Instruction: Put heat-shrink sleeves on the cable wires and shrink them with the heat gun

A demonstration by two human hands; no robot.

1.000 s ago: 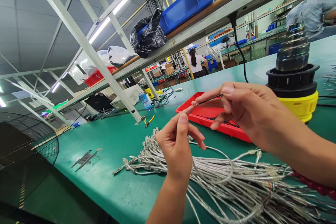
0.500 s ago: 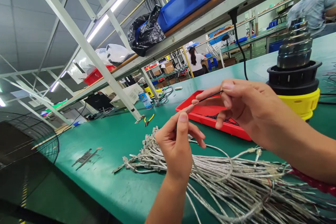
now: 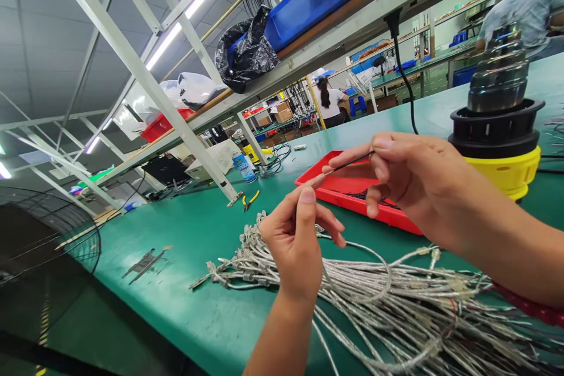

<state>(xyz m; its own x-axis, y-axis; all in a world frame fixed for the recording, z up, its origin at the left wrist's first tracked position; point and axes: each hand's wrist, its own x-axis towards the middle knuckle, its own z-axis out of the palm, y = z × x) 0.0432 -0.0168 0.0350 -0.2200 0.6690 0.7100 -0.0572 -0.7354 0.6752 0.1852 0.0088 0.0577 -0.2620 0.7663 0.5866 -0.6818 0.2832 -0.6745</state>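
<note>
A thin black tube-like piece [image 3: 353, 161] spans the gap between my hands above the bench. My right hand [image 3: 412, 179] pinches its upper right end between thumb and index finger, the other fingers loosely curled. The lower left end meets the fingertips of my left hand [image 3: 299, 223], whose thumb presses against the index finger while other fingers hang half bent. Beneath both hands lies a bundle of silvery clear-sheathed cables [image 3: 370, 282], with small connectors at the left and bare wire ends at the right. Behind the hands, a red tray [image 3: 324, 191] holds more thin black pieces.
A yellow and black base with a stepped dark cone [image 3: 497, 88] stands at right. Yellow-handled pliers [image 3: 251, 201], a blue spray can [image 3: 244, 167] and dark tape strips [image 3: 145, 264] are on the green bench. A shelf with a blue bin [image 3: 315, 0] crosses above; a fan cage [image 3: 83, 241] is left.
The view has shifted very slightly. Both hands keep nearly the same pose around the black piece; a finger of my right hand has moved a little.
</note>
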